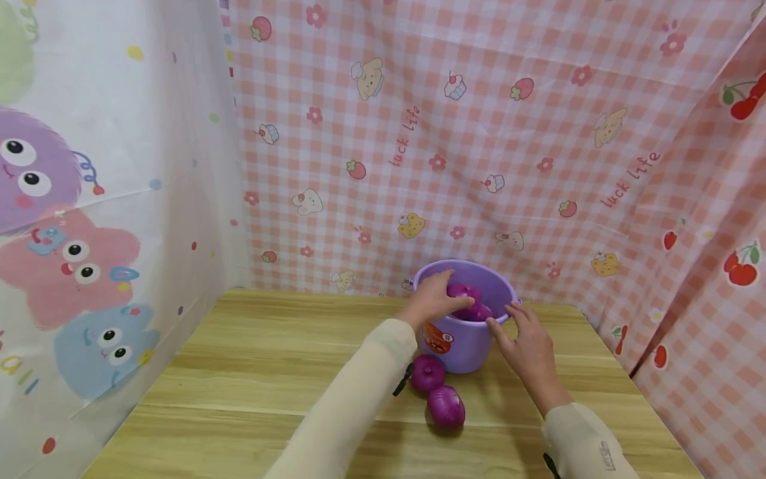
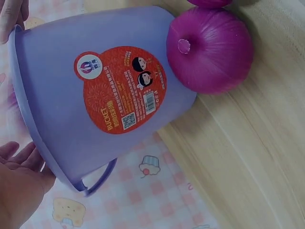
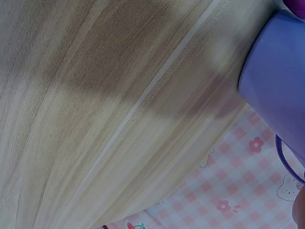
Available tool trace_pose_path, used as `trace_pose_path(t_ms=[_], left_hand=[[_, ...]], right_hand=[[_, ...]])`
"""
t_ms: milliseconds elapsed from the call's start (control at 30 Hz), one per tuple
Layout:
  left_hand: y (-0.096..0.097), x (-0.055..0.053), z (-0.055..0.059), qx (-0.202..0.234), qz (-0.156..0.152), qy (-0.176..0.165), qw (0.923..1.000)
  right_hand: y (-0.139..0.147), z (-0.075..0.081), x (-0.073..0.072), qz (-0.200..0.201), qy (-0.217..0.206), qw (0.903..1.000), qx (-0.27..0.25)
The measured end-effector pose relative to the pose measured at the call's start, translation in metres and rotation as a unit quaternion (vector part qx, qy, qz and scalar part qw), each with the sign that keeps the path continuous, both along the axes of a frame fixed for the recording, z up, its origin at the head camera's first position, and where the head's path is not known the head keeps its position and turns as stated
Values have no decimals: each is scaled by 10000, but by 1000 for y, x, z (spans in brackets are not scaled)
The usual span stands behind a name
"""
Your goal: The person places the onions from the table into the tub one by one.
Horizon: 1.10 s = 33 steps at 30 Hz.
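Note:
A purple bucket [image 1: 461,346] with a red label stands upright on the wooden table. Above its mouth my left hand [image 1: 433,297] reaches in from the left, fingers spread over the opening. Just by the thumb are purple onions [image 1: 481,311], partly inside the bucket and partly covered by the hand; in the left wrist view the onion at the mouth is blurred. My right hand [image 1: 529,342] holds the rim on the right side with thumb and fingertips. Against the bucket's foot sits one onion [image 1: 427,374], and nearer to me lies another onion [image 1: 446,407].
The light wooden table [image 1: 269,372] extends to both sides of the bucket. Behind it hangs a pink checked cloth [image 1: 383,199], close to the bucket's back. A white cloth with cartoon figures [image 1: 191,166] hangs on the left. The bucket's handle [image 2: 102,179] hangs down.

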<state>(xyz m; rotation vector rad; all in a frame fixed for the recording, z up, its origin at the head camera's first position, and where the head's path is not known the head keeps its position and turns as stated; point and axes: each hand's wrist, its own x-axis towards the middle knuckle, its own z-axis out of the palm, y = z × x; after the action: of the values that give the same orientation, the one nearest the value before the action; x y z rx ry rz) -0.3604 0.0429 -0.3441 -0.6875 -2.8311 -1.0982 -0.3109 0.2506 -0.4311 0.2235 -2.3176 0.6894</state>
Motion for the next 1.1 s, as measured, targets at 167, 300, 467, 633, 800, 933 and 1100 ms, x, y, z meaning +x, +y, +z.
trace_pose_path(t_ms=[167, 300, 467, 633, 800, 933, 1100], left_hand=[[-2, 1, 1, 171, -58, 13, 9998], [-5, 0, 2, 398, -73, 135, 9991], [-10, -1, 5, 548, -46, 278, 9981], [-18, 0, 8, 688, -37, 53, 9976], [-25, 1, 10, 943, -26, -207, 9953], [-30, 0, 10, 1064, -6, -291, 9939], [-36, -2, 11, 1186, -6, -263, 9926]], right_hand=[[-1, 0, 0, -14, -25, 10000, -6], [-1, 1, 1, -27, -38, 10000, -8], [-2, 1, 2, -38, -69, 10000, 5], [-2, 1, 1, -44, -63, 10000, 28], [-2, 1, 1, -46, -72, 10000, 4], [-2, 0, 1, -40, -60, 10000, -11], [-2, 1, 1, -27, -40, 10000, -15]])
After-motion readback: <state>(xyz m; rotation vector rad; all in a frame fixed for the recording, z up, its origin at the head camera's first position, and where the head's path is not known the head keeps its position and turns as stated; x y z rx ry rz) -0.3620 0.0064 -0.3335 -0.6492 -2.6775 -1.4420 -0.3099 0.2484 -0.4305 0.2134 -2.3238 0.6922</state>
